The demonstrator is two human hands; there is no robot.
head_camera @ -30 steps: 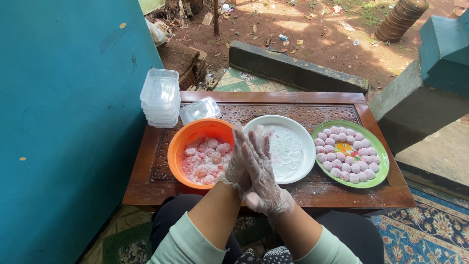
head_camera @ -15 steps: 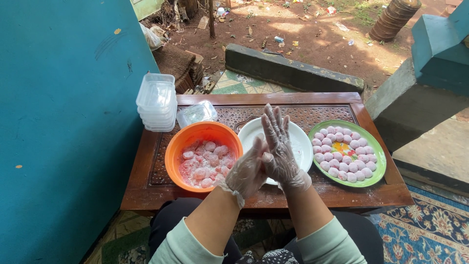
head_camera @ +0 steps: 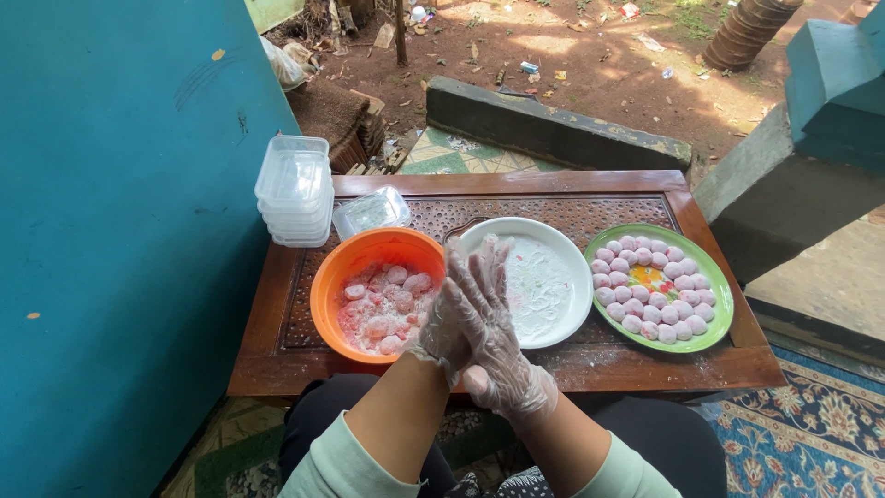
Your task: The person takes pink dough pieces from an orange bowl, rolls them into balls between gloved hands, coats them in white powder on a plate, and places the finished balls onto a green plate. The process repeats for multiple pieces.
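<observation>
Both gloved hands have dropped lower since a moment ago, the left hand (head_camera: 442, 327) and right hand (head_camera: 493, 337) pressed palm to palm with fingers (head_camera: 479, 277) straight and together, whatever is between them hidden. Just beyond, on the carved wooden tabletop (head_camera: 590, 364), sit an orange bowl (head_camera: 332, 277) of pink floured balls, a white plate (head_camera: 553, 277) and a green plate (head_camera: 714, 323) ringed with pink balls. Farther left stand stacked clear plastic tubs (head_camera: 295, 189) beside a teal wall (head_camera: 111, 231), bare dirt behind.
</observation>
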